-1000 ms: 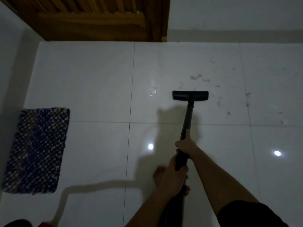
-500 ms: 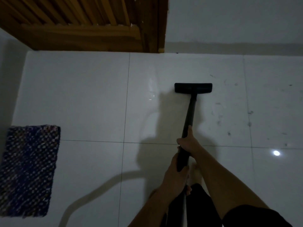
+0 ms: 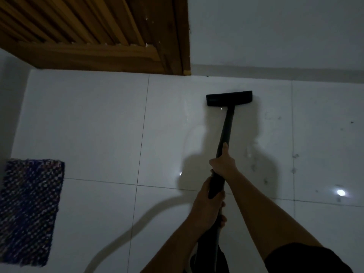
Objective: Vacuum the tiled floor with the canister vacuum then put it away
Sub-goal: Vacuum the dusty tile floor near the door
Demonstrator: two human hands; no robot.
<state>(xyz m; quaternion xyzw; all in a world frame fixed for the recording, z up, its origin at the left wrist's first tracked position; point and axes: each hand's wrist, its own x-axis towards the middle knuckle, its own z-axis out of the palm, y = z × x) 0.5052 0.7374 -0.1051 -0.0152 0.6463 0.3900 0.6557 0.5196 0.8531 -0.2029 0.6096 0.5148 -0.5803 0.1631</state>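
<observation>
While both our hands stay wrapped around the wand [image 3: 226, 131], we are in the sweeping step, by our judgement. Our right hand [image 3: 224, 164] is the forward grip, shut on the tube with its thumb laid along it toward 12 o'clock; our left hand [image 3: 208, 209] is shut on the wand just behind, toward 6 o'clock. From there the wand runs to the head [image 3: 229, 98], flat on the floor [image 3: 98, 125] near the wall [image 3: 275, 36], right of the door [image 3: 88, 36]. Specks of dirt [image 3: 294, 155] lie at 3 o'clock of our grip. Next, we reckon, the head must swing right over them. A mat [image 3: 29, 209] sits well apart at 9 o'clock.
</observation>
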